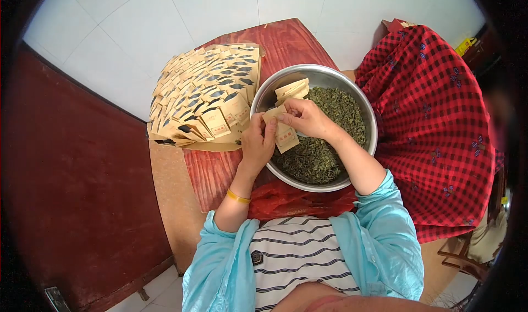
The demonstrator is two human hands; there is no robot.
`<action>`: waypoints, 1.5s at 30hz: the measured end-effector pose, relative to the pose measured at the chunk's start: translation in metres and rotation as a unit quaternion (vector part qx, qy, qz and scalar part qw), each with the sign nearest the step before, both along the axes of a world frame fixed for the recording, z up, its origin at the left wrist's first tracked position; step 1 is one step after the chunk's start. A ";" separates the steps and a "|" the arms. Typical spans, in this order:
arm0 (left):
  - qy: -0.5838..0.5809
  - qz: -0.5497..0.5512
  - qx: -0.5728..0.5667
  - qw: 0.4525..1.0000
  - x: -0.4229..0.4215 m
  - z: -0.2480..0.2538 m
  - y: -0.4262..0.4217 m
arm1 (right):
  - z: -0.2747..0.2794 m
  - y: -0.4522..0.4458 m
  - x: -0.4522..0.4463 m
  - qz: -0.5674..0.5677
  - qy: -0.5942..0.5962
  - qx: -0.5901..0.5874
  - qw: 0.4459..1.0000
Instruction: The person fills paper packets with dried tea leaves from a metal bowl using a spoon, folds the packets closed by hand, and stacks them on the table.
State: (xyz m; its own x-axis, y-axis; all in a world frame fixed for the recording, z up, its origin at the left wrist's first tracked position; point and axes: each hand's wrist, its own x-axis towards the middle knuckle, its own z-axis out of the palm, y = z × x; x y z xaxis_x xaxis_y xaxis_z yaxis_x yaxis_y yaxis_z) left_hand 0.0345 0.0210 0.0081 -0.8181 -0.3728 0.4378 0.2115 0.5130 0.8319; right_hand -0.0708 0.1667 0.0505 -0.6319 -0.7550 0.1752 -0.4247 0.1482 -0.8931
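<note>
Both my hands meet over the left part of a steel basin of dried green leaves. Between them is a small tan paper packet with red print, its top pinched in the fingers of my left hand. My right hand grips the same packet's upper edge from the other side. Whether the packet's mouth is parted cannot be made out. A few more tan packets lean against the basin's inner wall, just beyond my right fingers.
Left of the basin, a shallow cardboard box holds many packets in tight rows. Both stand on a red wooden table. Red plastic lies below the basin. A red-checked cloth drapes something at right; a dark red door is left.
</note>
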 end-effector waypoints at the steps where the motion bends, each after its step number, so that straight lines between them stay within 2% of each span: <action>1: 0.000 -0.001 0.000 1.000 0.000 0.000 0.000 | -0.001 0.000 -0.001 -0.001 0.000 0.000 1.000; 7: 0.010 0.003 -0.032 0.999 0.000 0.004 0.000 | -0.002 -0.001 -0.001 -0.017 0.018 0.009 1.000; 10: 0.015 -0.010 0.013 1.000 0.000 0.005 0.001 | -0.001 0.000 -0.001 -0.021 0.022 0.006 1.000; 16: -0.043 -0.008 -0.014 0.999 0.000 0.009 0.000 | -0.005 0.000 -0.003 -0.031 0.032 0.000 0.999; 18: -0.087 -0.030 0.033 0.995 -0.001 0.007 -0.001 | -0.007 -0.001 -0.004 -0.042 0.039 -0.006 0.998; 25: -0.051 -0.039 0.114 0.991 -0.007 -0.009 -0.001 | -0.011 0.001 -0.008 -0.031 0.023 -0.002 0.999; 30: -0.112 -0.036 0.017 0.993 -0.002 0.011 0.001 | -0.012 0.000 -0.008 -0.038 0.064 0.007 0.997; 33: -0.073 -0.030 -0.006 0.997 -0.002 0.009 0.003 | -0.012 0.002 -0.009 -0.041 0.095 0.013 0.995; 36: -0.086 -0.009 -0.033 0.996 -0.001 0.012 0.006 | -0.007 0.003 -0.008 -0.050 0.101 0.056 0.992; 37: -0.086 -0.009 -0.033 0.996 -0.002 0.010 0.006 | -0.005 0.002 -0.006 -0.050 0.101 0.055 0.992; 39: -0.098 0.027 -0.093 0.990 -0.003 0.004 0.008 | -0.001 -0.001 0.000 -0.070 0.179 -0.003 0.981; 45: -0.076 0.016 -0.087 0.993 -0.003 0.007 0.009 | 0.005 0.005 -0.001 -0.041 0.220 0.046 0.973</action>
State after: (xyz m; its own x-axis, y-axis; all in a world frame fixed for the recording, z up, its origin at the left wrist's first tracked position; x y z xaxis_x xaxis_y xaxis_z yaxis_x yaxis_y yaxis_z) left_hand 0.0315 0.0297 0.0150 -0.8684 -0.3287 0.3711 0.0724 0.6564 0.7509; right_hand -0.0723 0.1720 0.0553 -0.5698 -0.7302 0.3770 -0.7468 0.2688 -0.6083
